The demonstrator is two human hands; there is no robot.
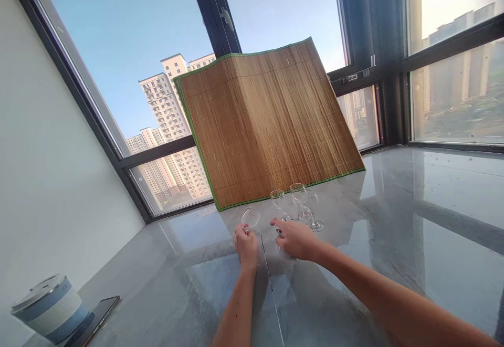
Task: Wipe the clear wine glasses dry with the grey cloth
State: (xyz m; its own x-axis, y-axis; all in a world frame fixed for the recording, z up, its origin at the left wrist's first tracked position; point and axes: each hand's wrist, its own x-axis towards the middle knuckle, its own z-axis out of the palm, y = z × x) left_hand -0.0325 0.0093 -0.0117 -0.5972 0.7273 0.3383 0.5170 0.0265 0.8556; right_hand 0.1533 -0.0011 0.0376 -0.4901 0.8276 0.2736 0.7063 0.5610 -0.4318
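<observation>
My left hand (247, 247) is closed around the stem of a clear wine glass (251, 217), whose bowl tilts up above the fingers. My right hand (296, 239) has its thumb and fingers closed on a small shiny glass piece (280, 233). Most of that piece is hidden, and a blurred glassy shape shows under the palm. Just beyond the right hand, several stemmed glasses stand upright close together, among them a left one (277, 196), a back one (298, 192) and a right one (316, 225).
A green-edged bamboo mat (271, 126) leans against the window behind the glasses. On the glossy grey stone surface (165, 294) at lower left are a blue and white lidded cup (51, 310) and a phone (94, 322). A white wall (59, 153) borders the left.
</observation>
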